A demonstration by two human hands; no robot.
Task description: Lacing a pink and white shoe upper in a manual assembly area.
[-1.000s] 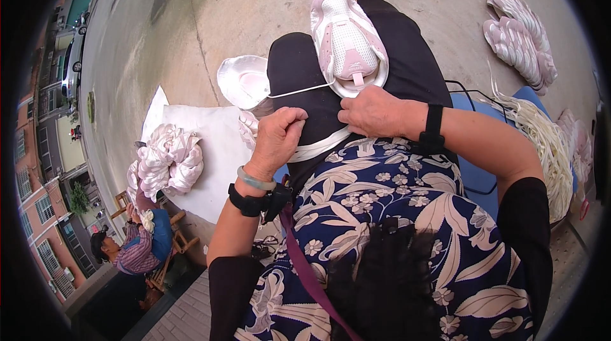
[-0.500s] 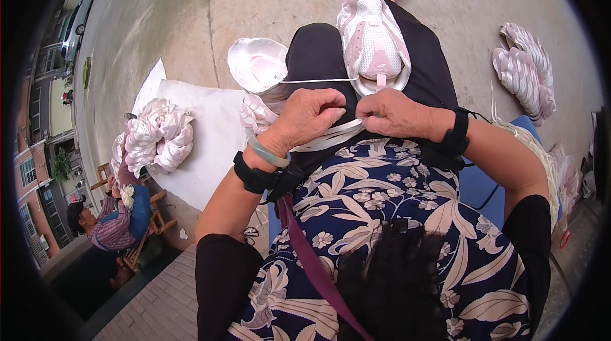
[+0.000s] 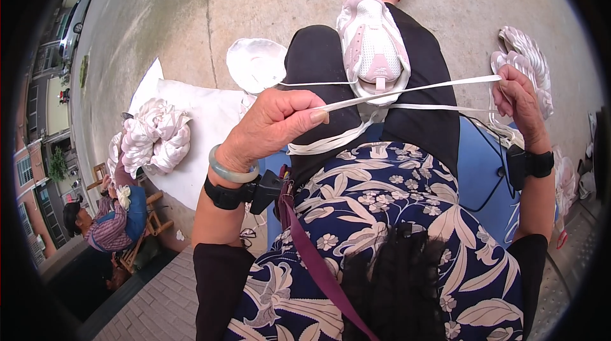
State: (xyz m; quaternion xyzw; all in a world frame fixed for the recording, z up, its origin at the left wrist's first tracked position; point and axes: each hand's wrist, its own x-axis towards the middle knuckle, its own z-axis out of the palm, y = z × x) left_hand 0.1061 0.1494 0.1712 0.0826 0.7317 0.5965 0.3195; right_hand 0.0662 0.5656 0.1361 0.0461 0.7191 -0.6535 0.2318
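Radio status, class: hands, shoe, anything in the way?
Left hand, right hand: pinching taut white lace. Pink-and-white shoe: on black trousers, toe pointing away. Lace crosses its near end in view; nothing else obstructing.

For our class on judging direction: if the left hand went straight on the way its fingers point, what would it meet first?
Probably the pink-and-white shoe, at its heel end; but depth is unclear, so the left hand might pass above it.

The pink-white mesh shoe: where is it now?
In the head view, the shoe lies right of upper centre, against black trousers, partly behind the taut flat white lace.
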